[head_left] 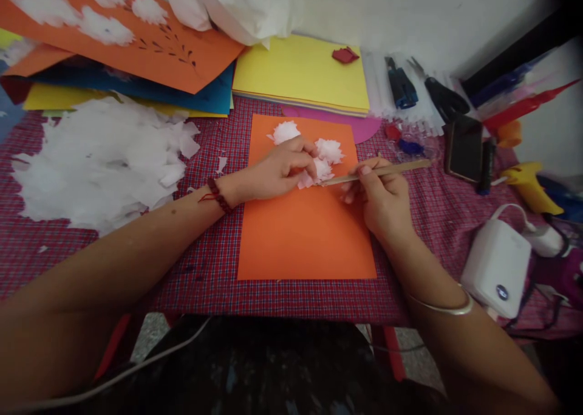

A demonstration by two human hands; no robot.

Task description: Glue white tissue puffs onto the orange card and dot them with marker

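An orange sheet (307, 239) lies on the checked tablecloth with several white paper flowers (328, 151) on its upper part. The fingers of my left hand (285, 167) are bent at the lowest white flower (322, 169); whether they pinch a petal is too small to tell. Between the thumb and fingers of my right hand (382, 190) is a thin flat wooden stick (403, 167). Its left tip reaches the lower edge of that same flower, close to my left fingertips.
White paper pieces (102, 160) are heaped at the left. Behind are a decorated orange sheet (177, 44) and a yellow paper stack (300, 72). To the right are a cutter (401, 84), scissors (444, 96), a phone (463, 147), a yellow glue gun (532, 187) and a white device (496, 266).
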